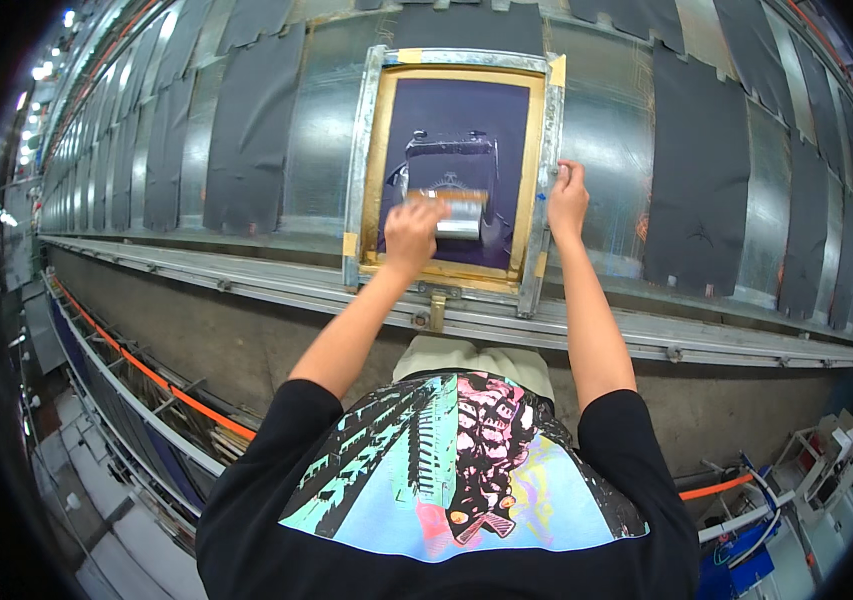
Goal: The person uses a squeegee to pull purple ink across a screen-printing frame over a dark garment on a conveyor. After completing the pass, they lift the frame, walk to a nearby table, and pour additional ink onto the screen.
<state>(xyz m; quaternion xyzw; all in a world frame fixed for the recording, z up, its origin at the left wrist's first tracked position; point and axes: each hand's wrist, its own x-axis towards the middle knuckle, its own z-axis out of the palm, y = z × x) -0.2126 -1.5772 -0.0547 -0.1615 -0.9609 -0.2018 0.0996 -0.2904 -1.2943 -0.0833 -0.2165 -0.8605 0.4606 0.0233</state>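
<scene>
A screen-printing frame point(553, 130) lies before me, its metal outer bars round a yellowish inner border. Dark purple mesh point(461, 105) fills it, with wet, glossy ink and a faint pale design in the middle. My left hand point(414, 235), a little blurred, is closed round the left end of a squeegee point(460, 217) with a brown upper edge and a shiny metal face. The squeegee rests over the lower half of the mesh. At the frame's right bar, my right hand point(567, 203) has its fingers curled over the metal.
Dark fabric panels point(694, 180) lie in a row along the long, shiny metal table point(601, 150). A metal rail point(586, 335) with small bolts runs along its near edge. Behind me are an orange rail point(161, 372) and, to the right, a blue box point(736, 565).
</scene>
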